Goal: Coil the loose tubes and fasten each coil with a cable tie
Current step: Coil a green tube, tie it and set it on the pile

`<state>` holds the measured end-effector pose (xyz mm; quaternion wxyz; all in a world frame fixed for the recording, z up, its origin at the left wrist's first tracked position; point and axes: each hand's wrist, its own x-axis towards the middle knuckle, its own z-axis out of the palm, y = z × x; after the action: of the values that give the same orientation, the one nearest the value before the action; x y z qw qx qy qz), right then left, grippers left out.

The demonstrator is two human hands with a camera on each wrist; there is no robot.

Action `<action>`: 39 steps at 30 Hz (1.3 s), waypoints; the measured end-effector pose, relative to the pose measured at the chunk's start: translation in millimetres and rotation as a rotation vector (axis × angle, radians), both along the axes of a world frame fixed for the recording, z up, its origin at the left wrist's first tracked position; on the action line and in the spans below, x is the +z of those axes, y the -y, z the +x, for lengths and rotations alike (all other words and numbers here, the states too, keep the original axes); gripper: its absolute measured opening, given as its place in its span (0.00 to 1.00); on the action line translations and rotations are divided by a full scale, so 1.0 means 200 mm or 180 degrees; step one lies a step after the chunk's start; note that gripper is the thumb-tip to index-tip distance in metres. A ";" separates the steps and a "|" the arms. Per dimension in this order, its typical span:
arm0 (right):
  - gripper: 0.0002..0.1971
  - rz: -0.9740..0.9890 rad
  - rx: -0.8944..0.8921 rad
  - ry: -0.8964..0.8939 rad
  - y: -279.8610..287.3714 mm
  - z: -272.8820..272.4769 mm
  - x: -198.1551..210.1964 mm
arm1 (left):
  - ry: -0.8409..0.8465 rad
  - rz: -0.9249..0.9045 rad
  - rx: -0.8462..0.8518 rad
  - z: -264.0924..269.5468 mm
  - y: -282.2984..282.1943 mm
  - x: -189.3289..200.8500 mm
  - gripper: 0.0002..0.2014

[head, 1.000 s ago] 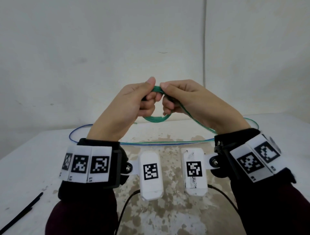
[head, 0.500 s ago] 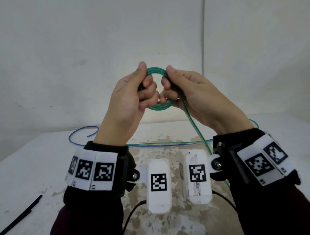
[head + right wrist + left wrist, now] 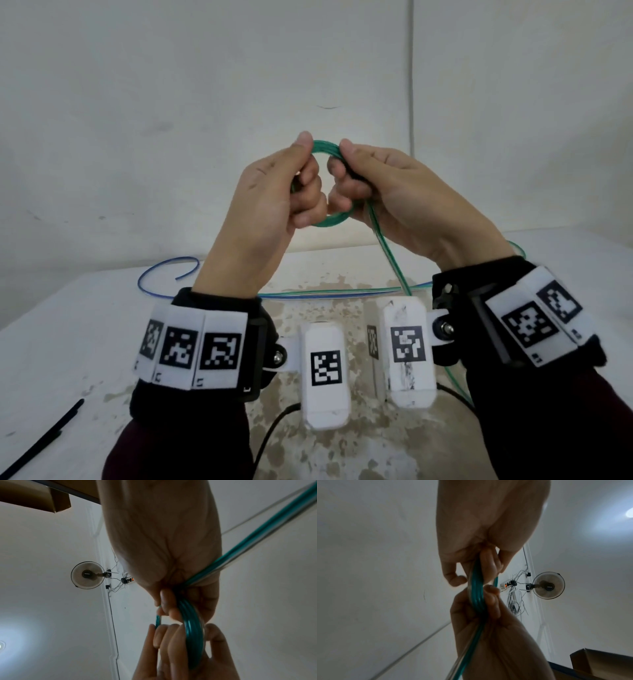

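Both hands (image 3: 329,192) around green coil (image 3: 330,222), sides hidden.

White wall (image 3: 137,102), worn white table (image 3: 51,342), wall fan (image 3: 548,585).

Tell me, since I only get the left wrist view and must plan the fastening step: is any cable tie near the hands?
Observer: In the head view a thin black strip, likely a cable tie, lies untouched on the white table at the person's near left.
Operator: Is the coiling finished?
Observer: No. From the small green tube coil a loose tail runs down under the right hand toward the table.
Operator: Any other tube?
Observer: A thin blue tube lies uncoiled on the table beyond the left hand.
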<state>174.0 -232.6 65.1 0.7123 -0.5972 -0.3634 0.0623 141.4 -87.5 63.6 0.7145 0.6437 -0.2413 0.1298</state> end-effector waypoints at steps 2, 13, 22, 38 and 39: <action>0.17 -0.0187 -0.0068 0.0083 0.01 0.00 0.00 | -0.0212 0.0284 -0.0134 0.00 -0.02 0.00 0.20; 0.13 -0.0241 -0.0311 0.0144 -0.01 0.01 -0.02 | 0.0171 -0.0066 0.0394 0.04 -0.03 -0.03 0.17; 0.19 -0.0013 -0.0065 -0.0190 -0.04 0.02 -0.03 | 0.0160 -0.0361 0.0501 0.04 -0.03 -0.02 0.17; 0.19 -0.0467 -0.0262 0.0157 0.02 0.02 -0.02 | -0.0387 0.0418 -0.0259 0.02 -0.02 -0.02 0.19; 0.19 -0.0609 -0.0242 0.0217 0.02 0.02 -0.02 | -0.0414 0.0561 -0.0256 0.02 -0.04 -0.02 0.19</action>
<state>177.1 -236.6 61.3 0.6412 -0.6776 -0.3568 0.0493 144.9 -80.3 58.8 0.6739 0.7010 -0.2305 0.0373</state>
